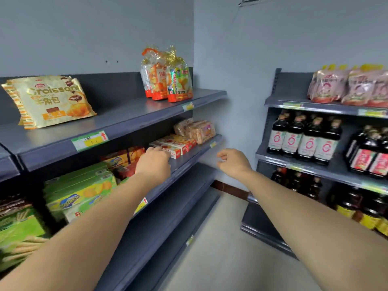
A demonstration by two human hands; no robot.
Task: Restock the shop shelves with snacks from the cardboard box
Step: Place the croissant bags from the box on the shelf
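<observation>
At the red boxes (pixel 174 147), left hand (pixel 154 162), grip hidden, cannot tell; right hand (pixel 233 162), right of them, loosely curled, empty; a clumsy nudge might tip them off the shelf (pixel 189 159).

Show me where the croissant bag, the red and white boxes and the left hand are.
croissant bag (pixel 56 99): head view, middle of its gold front.
red and white boxes (pixel 176 146): head view, top face of one box.
left hand (pixel 154 163): head view, back of the hand.
</observation>
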